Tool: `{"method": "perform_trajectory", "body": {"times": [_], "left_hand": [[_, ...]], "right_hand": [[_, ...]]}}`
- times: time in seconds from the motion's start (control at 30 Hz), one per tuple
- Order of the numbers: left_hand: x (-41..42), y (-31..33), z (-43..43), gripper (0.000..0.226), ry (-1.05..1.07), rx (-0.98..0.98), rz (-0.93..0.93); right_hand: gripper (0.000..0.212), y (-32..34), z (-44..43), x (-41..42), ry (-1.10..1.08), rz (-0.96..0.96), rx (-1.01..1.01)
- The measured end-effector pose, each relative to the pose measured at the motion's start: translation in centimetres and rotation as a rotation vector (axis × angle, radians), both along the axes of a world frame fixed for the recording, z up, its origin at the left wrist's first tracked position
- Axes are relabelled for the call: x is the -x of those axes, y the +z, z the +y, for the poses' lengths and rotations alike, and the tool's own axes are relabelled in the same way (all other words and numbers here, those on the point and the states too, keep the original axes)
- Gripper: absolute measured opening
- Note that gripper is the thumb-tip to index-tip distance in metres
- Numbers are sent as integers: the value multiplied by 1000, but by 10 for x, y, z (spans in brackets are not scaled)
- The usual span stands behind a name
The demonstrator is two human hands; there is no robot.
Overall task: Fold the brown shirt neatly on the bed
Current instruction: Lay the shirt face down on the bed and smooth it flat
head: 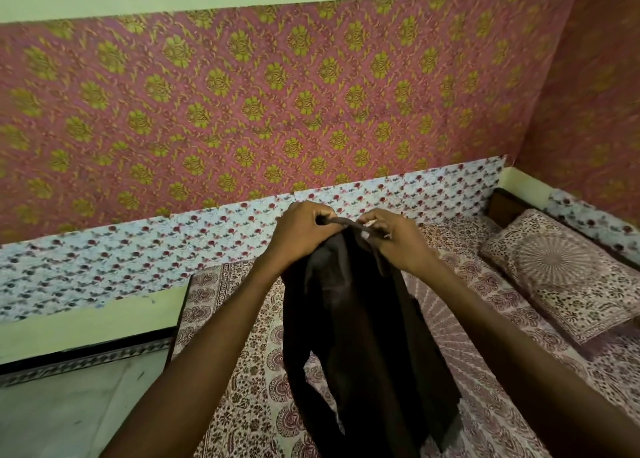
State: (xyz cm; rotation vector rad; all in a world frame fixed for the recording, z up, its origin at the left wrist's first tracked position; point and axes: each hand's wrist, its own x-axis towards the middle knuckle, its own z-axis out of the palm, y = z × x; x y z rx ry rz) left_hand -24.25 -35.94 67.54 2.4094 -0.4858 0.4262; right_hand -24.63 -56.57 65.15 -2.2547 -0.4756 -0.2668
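Observation:
The dark brown shirt [363, 336] hangs in the air over the bed [242, 388], bunched and unfolded, its lower end trailing toward the bottom of the view. My left hand [301, 232] grips its top edge on the left. My right hand [398, 239] pinches the same top edge on the right, near a small pale label. Both hands are close together, raised in front of the wall. The bed is covered by a sheet printed in maroon and white.
A pillow [568, 277] in a matching print lies at the right end of the bed. Patterned walls close in behind and on the right. To the left of the bed lies pale floor [69, 405] below a green skirting.

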Motion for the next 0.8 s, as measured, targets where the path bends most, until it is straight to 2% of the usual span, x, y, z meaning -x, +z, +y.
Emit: {"method": "perform_trajectory", "body": {"times": [0.07,0.13,0.27,0.33,0.4,0.5,0.53,0.6,0.67,0.73,0.8], "left_hand": [[0,4,-3,22,53,-21,-36],[1,3,0,16,108,54,-36],[1,-38,19,65,155,153,157],[3,-77,24,72,178,139,281],[6,-120,23,59,223,191,394],[10,-161,19,28,344,371,547],[10,-168,17,17,327,446,626],[12,-170,9,25,202,582,726],[21,-163,-2,26,159,695,723],[27,-159,-13,38,143,876,654],[36,-165,-25,32,100,908,526]], "right_hand": [[5,2,9,-2,14,-31,25],[11,8,14,-3,-15,-41,-11],[20,20,16,-6,7,53,-137],[26,23,16,-5,31,95,-206],[31,25,15,-4,60,120,-250],[26,25,11,-6,68,137,-355],[25,24,8,-7,64,141,-401],[27,26,2,-8,45,151,-476],[30,27,-5,-10,25,152,-503],[35,27,-9,-11,0,148,-514],[36,25,-13,-10,-27,153,-528]]}}
